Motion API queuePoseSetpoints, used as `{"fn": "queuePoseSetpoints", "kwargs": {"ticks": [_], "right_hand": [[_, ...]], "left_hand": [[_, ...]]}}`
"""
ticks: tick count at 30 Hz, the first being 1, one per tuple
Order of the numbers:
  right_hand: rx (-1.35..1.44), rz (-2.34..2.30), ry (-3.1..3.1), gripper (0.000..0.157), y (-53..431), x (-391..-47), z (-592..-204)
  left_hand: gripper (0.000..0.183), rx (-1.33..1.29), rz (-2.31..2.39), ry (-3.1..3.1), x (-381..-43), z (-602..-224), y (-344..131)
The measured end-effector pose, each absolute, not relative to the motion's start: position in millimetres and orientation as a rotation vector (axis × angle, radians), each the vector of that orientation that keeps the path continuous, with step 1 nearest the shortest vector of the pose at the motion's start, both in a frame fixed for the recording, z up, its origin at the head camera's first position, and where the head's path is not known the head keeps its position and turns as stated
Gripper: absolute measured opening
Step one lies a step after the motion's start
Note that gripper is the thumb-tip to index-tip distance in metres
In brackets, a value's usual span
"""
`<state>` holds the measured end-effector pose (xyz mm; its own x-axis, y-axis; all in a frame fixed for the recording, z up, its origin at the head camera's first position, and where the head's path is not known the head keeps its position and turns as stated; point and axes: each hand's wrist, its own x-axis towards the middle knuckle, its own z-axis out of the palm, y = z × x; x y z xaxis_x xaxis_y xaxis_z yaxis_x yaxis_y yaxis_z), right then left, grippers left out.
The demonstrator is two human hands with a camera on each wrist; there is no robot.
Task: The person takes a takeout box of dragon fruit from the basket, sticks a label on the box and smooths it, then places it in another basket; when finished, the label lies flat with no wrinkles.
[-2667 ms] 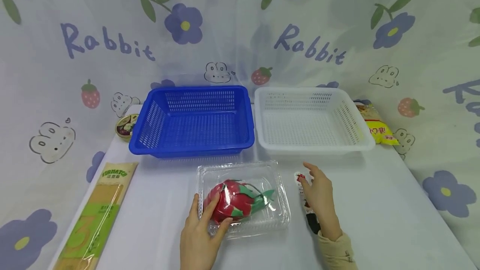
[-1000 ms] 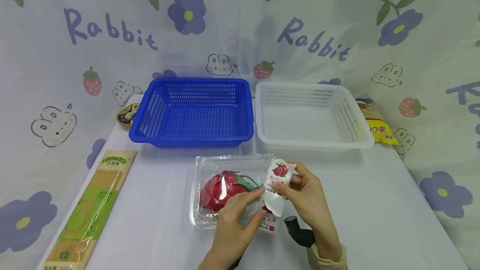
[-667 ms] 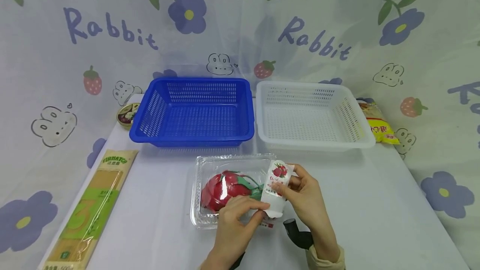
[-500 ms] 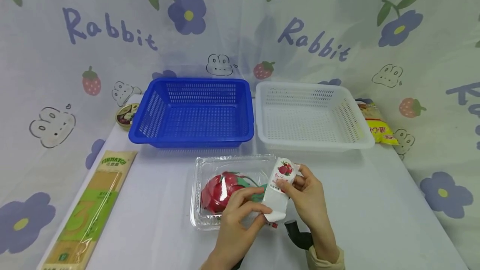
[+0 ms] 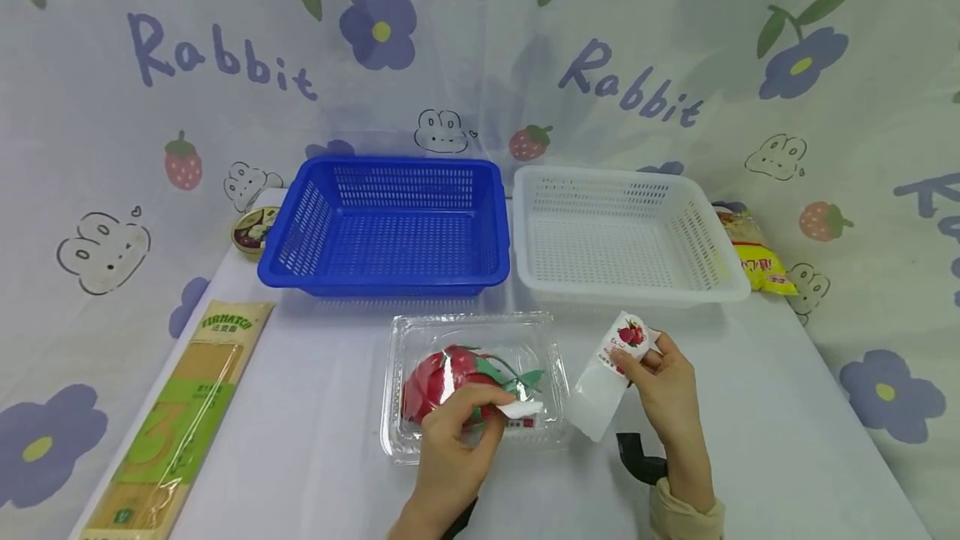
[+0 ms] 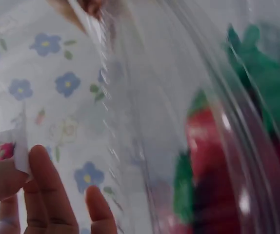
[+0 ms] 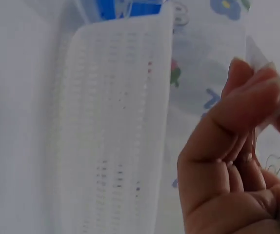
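Observation:
In the head view my left hand [image 5: 456, 444] pinches a small white sticker [image 5: 521, 410] between thumb and fingertip, above the front right of a clear plastic box [image 5: 558, 357]. Inside the shut box lies a red dragon fruit [image 5: 442, 382] with green tips. The left wrist view shows the sticker [image 6: 21, 151] at my fingertips, with a red print on it. To the right of the box my right hand [image 5: 669, 394] holds a strip of sticker backing [image 5: 596, 394], bare at its lower part and with a printed dragon fruit sticker at its top.
A blue basket [image 5: 382, 282] and a white basket [image 5: 637, 294] stand side by side at the back. At the left lies a pack of noodles [image 5: 180, 415]. A round tub [image 5: 253, 232] and a yellow bag [image 5: 757, 261] sit beside the baskets.
My hands first left the box and table and came together at the sticker strip. A sticker has come off in my left hand, and my right hand has moved right with the strip.

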<state>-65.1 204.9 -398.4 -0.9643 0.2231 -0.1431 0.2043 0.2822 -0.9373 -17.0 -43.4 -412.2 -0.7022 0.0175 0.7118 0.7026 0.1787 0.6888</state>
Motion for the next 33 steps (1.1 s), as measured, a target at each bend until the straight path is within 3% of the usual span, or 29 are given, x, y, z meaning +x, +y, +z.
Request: {"fn": "queuePoseSetpoints", "kwargs": {"ticks": [11, 18, 27, 33], "right_hand": [[0.006, 1.687, -2.827, 0.047, 246, -90, -446], [0.025, 1.549, -2.955, 0.049, 249, -106, -466], [0.021, 1.397, -3.044, 0.053, 246, -109, -464], [-0.017, 1.135, -3.098, 0.053, 241, -101, -455]], "left_hand": [[0.049, -0.385, -1.189, -2.212, -30, -416, -66], [0.050, -0.318, -1.129, -2.294, -30, -422, -64], [0.054, -0.308, -0.990, -2.203, -31, -426, -57], [0.040, -0.249, -0.810, -2.172, -29, -430, -50]]}}
